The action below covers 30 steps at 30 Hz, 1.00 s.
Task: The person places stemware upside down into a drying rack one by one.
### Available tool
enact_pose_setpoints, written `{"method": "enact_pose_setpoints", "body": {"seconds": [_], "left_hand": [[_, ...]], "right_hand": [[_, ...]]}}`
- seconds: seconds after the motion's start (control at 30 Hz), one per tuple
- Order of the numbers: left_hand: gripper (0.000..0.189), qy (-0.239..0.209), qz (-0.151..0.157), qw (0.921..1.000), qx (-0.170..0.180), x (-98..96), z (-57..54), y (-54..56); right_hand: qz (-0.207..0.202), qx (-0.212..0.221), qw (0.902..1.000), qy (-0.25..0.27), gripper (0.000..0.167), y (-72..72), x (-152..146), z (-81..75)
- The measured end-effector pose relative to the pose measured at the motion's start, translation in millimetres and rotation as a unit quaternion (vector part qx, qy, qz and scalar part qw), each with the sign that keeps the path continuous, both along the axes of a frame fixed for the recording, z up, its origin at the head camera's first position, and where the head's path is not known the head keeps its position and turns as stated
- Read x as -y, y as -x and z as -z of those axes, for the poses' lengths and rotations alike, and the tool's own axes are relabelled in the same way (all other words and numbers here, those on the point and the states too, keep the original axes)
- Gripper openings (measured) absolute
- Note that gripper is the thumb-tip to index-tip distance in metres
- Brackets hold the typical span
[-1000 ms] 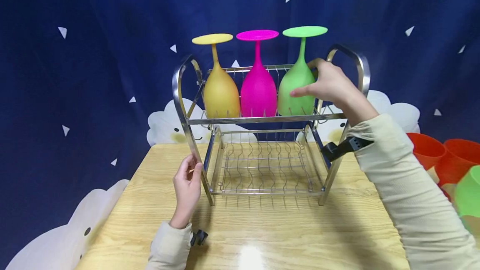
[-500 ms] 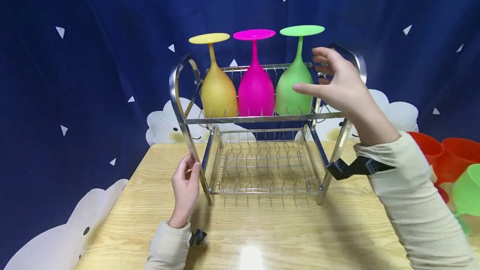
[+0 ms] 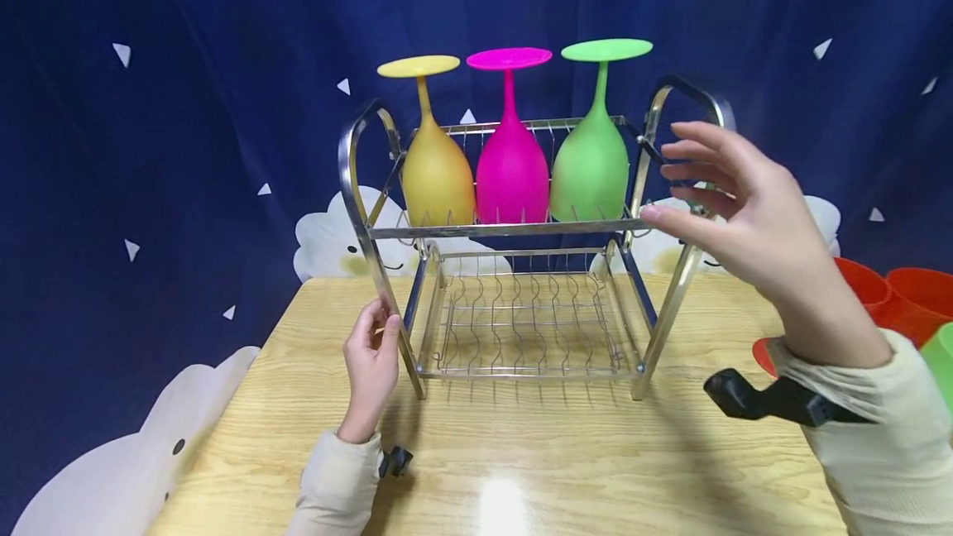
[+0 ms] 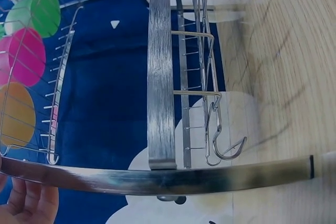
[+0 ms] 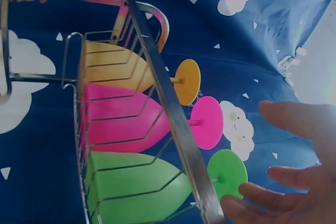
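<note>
In the head view, the front bar of the metal rack (image 3: 506, 230) hid the lower rims of the yellow glass (image 3: 438, 176), the pink glass (image 3: 512, 176) and the green glass (image 3: 591, 168). Some fingertips of the left hand (image 3: 371, 369) were out of sight behind the rack's left leg. At the rack's right, the right hand (image 3: 767, 222) covered part of the frame, the right sleeve (image 3: 886, 453) hid part of the red cups (image 3: 923, 296) and most of an unidentifiable red thing (image 3: 762, 354), and the picture's edge cut off a green vessel (image 3: 941, 350).
</note>
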<state>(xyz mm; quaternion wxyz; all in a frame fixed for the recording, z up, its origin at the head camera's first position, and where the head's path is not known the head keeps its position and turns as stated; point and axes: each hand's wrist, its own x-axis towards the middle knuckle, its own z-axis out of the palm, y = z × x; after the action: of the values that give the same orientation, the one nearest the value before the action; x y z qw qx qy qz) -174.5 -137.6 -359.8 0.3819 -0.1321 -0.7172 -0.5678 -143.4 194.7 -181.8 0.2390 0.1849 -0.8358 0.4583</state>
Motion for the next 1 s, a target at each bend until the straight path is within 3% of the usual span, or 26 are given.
{"method": "enact_pose_setpoints", "body": {"seconds": [0.17, 0.4, 0.7, 0.87, 1.0], "left_hand": [[0.016, 0.006, -0.002, 1.0000, 0.000, -1.2, -0.5, 0.2], [0.018, 0.002, -0.005, 1.0000, 0.004, -1.3, 0.0, -0.8], [0.018, -0.004, -0.006, 1.0000, 0.003, 1.1, 1.1, 0.1], [0.017, -0.003, -0.003, 1.0000, -0.001, 1.1, 0.8, -0.1], [0.017, -0.001, 0.000, 1.0000, -0.001, 0.8, 1.1, -0.4]], "right_hand": [[-0.006, -0.029, 0.9995, 0.010, 0.069, -17.9, -9.8, 17.5], [0.035, -0.033, 0.9988, 0.006, 0.069, -34.0, -26.0, 37.1], [0.107, 0.005, 0.9939, -0.025, 0.075, -31.8, -54.3, 80.8], [0.119, 0.002, 0.9927, -0.018, 0.076, -30.0, -64.1, 102.1], [0.162, 0.008, 0.9866, -0.020, 0.075, -28.9, -71.5, 115.8]]}}
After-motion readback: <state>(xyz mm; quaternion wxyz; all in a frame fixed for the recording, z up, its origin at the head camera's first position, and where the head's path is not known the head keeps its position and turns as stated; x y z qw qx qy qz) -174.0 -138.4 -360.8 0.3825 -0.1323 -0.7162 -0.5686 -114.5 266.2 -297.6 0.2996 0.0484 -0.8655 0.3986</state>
